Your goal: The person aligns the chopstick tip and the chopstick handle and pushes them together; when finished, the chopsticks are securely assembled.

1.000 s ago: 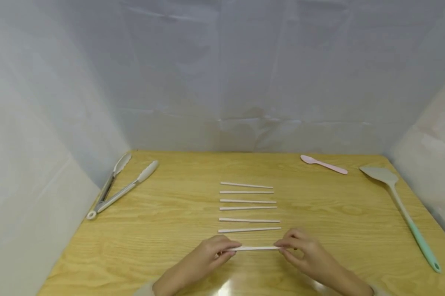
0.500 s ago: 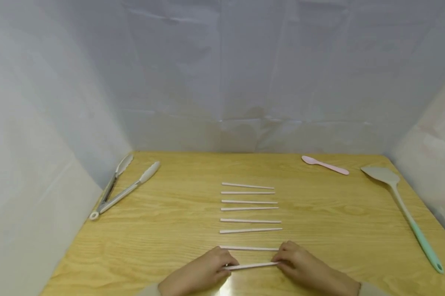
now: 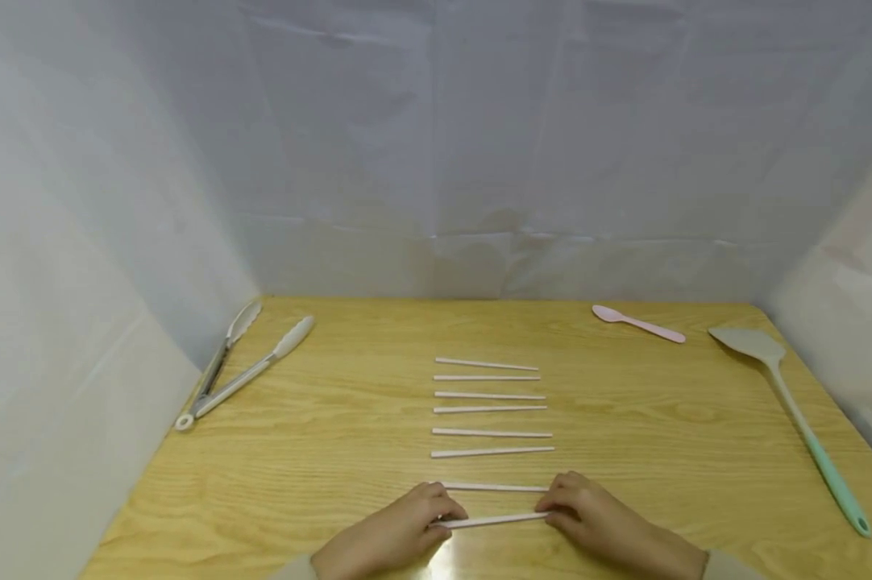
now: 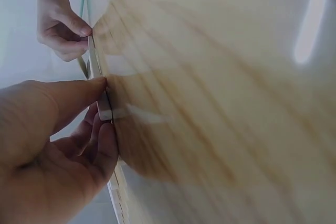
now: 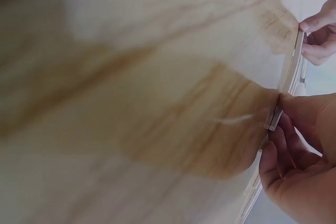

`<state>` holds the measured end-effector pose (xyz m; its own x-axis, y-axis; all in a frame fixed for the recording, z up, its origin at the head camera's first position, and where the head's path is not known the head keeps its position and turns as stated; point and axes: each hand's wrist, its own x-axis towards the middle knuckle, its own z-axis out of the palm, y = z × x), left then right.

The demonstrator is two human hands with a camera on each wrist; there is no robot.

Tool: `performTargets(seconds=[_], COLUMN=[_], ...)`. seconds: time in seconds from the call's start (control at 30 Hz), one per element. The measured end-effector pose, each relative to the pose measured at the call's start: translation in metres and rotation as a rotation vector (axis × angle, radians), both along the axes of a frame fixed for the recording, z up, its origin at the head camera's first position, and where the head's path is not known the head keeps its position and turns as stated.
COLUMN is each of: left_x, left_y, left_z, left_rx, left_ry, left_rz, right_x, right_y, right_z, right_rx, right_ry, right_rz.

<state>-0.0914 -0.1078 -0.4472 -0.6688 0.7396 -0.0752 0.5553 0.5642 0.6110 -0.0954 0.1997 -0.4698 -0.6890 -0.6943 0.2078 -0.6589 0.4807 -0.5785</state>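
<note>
A pale chopstick [image 3: 494, 521] stretches crosswise between the two hands at the front of the wooden table, low at its surface. My left hand [image 3: 400, 528] pinches its left end between thumb and fingers. The right hand [image 3: 603, 524] pinches the other end. Just beyond it lies a second chopstick [image 3: 490, 486], its ends partly hidden behind the fingers. In the left wrist view, the left thumb [image 4: 86, 92] presses against the near end of the chopstick. The right wrist view has the right thumb [image 5: 296, 103] on the stick in the same way.
Several more chopsticks [image 3: 491, 453] lie in a rough stack of rows farther back. Spread metal tongs [image 3: 236, 385] rest at the left edge. A pink spoon [image 3: 637, 324] lies at the back right, beside a long turner with a green handle [image 3: 835, 482] along the right edge.
Both hands have come down toward the front edge with one chopstick held between them. Another chopstick now lies on the table where the hands were a second ago.
</note>
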Motion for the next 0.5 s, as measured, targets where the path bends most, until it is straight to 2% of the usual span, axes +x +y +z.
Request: performTargets(seconds=[0.23,0.33,0.43,0.5], left_x=[0.000,-0.002,-0.009,-0.017], left_y=[-0.001,-0.004,-0.010,-0.015], left_z=[0.003,0.005,0.008,0.013], left_rx=[-0.006,0.023,0.096,0.143], left_ry=[-0.035,-0.044,-0.001,0.025], left_rz=[0.017,0.028,0.044,0.078], right_x=[0.001,0.001,-0.005,-0.010], right_y=[0.000,0.000,0.001,0.003], right_z=[0.002,0.006,0.012,0.017], right_rx=[-0.004,-0.031,-0.107,-0.155], right_ry=[-0.005,-0.012,0.050,0.110], right_rz=[-0.007,-0.033,-0.060,-0.096])
